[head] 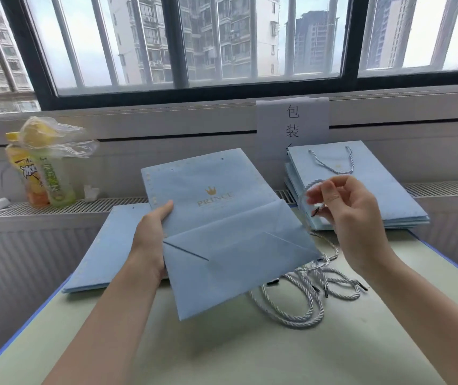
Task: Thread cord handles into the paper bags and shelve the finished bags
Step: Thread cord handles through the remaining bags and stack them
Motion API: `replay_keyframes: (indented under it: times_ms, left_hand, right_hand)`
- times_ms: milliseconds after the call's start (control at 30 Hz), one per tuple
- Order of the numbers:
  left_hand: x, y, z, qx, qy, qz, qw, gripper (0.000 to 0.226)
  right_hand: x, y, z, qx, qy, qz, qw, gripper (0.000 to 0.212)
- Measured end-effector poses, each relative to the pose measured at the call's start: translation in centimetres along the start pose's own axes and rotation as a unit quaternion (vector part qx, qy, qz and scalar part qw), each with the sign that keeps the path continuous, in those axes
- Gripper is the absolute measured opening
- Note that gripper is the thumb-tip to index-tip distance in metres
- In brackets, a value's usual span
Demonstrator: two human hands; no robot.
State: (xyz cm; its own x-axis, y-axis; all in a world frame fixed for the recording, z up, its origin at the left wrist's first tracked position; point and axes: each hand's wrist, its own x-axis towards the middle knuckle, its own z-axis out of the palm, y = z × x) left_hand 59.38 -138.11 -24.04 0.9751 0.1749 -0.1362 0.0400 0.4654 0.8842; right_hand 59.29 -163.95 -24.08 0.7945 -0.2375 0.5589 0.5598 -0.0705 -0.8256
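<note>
1. Far left, on the sill grille, two drink bottles (40, 176) stand together with a crumpled plastic wrapper (55, 137) over their tops; they play no part in the work
2. A flat stack of unthreaded bags (105, 251) lies on the pale green table (222, 351), partly hidden under the bag being held
3. The left hand (153, 232) grips the left edge of a folded blue paper bag (222, 232), thumb on top, fingers curled beneath, and holds it tilted above the table with the punched holes near its far edge
4. Loose cord handles (305, 295) lie tangled on the table just beside the bag's lower right corner
5. The right hand (344, 212) is raised beside the bag, fingers curled, pinching one cord (312, 184) near its dark tip; the cord loops up above the fingers
6. Behind that hand, a stack of finished bags (361, 190) leans near a paper sign (293, 120)
7. Risks, as a judgement: the bag is held by one edge only, so it may sag or swing as the tip meets a hole, and the tip may miss or tear the paper; the pinched cord could also drag the tangle with it
</note>
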Motion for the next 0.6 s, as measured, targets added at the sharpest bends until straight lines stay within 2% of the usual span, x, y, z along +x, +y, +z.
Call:
replay_keyframes:
  times_ms: [133, 267, 333, 433, 600]
  left_hand:
    - [-0.5, -0.3, 0.7, 0.059, -0.090, -0.053, 0.993, 0.029]
    - [-0.7, -0.7, 1.1, 0.158, -0.138, -0.097, 0.973, 0.020]
    - [-0.7, -1.2, 1.3, 0.193, -0.193, -0.085, 0.958, 0.019]
    - [-0.5, -1.9, 1.5, 0.215, -0.253, -0.076, 0.940, 0.046]
    - [-0.8, -2.3, 1.5, 0.237, -0.301, -0.115, 0.916, 0.057]
  right_hand:
    - [-0.2, -1.3, 0.0, 0.137, -0.022, 0.034, 0.990, 0.013]
    - [-0.2, -2.1, 0.0, 0.209, -0.010, 0.084, 0.974, 0.014]
    - [0.1, -2.1, -0.2, 0.242, -0.006, 0.115, 0.963, 0.018]
    - [0.4, -2.3, -0.6, 0.291, -0.007, 0.144, 0.946, 0.022]
    - [0.4, -3.0, -0.6, 0.312, 0.021, 0.135, 0.940, 0.029]
